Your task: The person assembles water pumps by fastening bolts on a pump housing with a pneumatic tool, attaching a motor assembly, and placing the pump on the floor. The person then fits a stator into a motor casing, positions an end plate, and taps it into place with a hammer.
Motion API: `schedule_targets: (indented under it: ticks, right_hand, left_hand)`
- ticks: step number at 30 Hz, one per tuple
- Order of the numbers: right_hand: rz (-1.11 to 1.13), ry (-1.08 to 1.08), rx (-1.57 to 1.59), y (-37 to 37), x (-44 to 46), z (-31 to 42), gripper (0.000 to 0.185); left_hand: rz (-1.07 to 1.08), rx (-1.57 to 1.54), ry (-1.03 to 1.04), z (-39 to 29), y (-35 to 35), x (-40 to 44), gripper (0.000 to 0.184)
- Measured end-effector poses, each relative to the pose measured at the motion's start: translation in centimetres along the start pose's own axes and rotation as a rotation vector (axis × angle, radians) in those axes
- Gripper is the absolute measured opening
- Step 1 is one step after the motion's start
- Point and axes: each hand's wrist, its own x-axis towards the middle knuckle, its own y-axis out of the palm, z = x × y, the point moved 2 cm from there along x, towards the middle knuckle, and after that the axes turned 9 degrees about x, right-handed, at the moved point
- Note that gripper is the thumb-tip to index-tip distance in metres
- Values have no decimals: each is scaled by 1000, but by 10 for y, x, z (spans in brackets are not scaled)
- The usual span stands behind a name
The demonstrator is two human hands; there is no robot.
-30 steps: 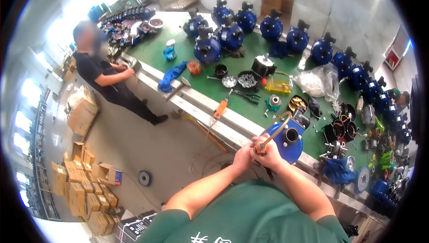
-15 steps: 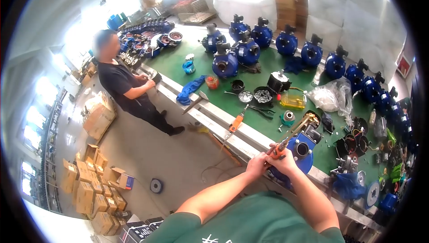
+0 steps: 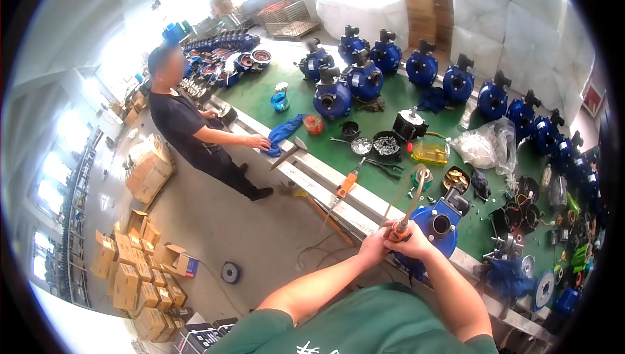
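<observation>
An orange power screwdriver with a thin cord or hose at one end is gripped in my right hand. My left hand is closed around its near side, with its fingertips partly hidden. Just to the right of my hands stands a blue pump with a round black port, at the bench's edge. The cord arches up over the green bench top. A second orange power screwdriver lies on the pale bench rail to the left.
The green bench bears several blue pumps, a black bowl of screws, pliers, a yellow bottle and a plastic bag. A co-worker stands at the left, beside a blue cloth. Cartons are on the floor.
My hands and the screwdriver have moved slightly left and down, away from the pump. The cord has swung left. The co-worker has stretched a hand out to the blue cloth.
</observation>
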Motion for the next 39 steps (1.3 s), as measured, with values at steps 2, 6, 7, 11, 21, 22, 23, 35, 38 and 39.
schedule_targets:
  ticks: [2, 6, 7, 11, 21, 22, 23, 35, 38, 39]
  right_hand:
    - [8, -36, -87, 2, -1, 1, 35]
    - [18, 24, -91, 3, 1, 8, 33]
    - [27, 15, -89, 3, 2, 7, 32]
    - [37, -20, -60, 2, 3, 13, 29]
    - [35, -79, -164, 7, 5, 4, 25]
    - [54, -80, -152, 7, 4, -3, 24]
    - [69, -74, -129, 7, 4, -10, 24]
    - [62, -28, -22, 4, 0, -2, 32]
    - [75, -108, -56, 4, 2, -3, 27]
    - [97, -113, -104, 4, 2, -2, 26]
  left_hand:
    - [19, -38, 19, -4, -7, -4, 40]
    - [-72, -250, 133, 18, 22, 5, 40]
    - [-114, -325, 166, 22, 28, 10, 39]
    - [279, -982, -497, 23, 38, -4, 34]
    - [433, -1162, -607, 56, 58, -5, 28]
    - [422, -1172, -615, 53, 55, -5, 27]
    - [414, -1157, -628, 50, 53, -5, 26]
    - [505, -1223, -536, 71, 64, -1, 32]
    - [513, -1225, -530, 62, 57, -1, 26]
    - [495, -1215, -541, 60, 56, -1, 26]
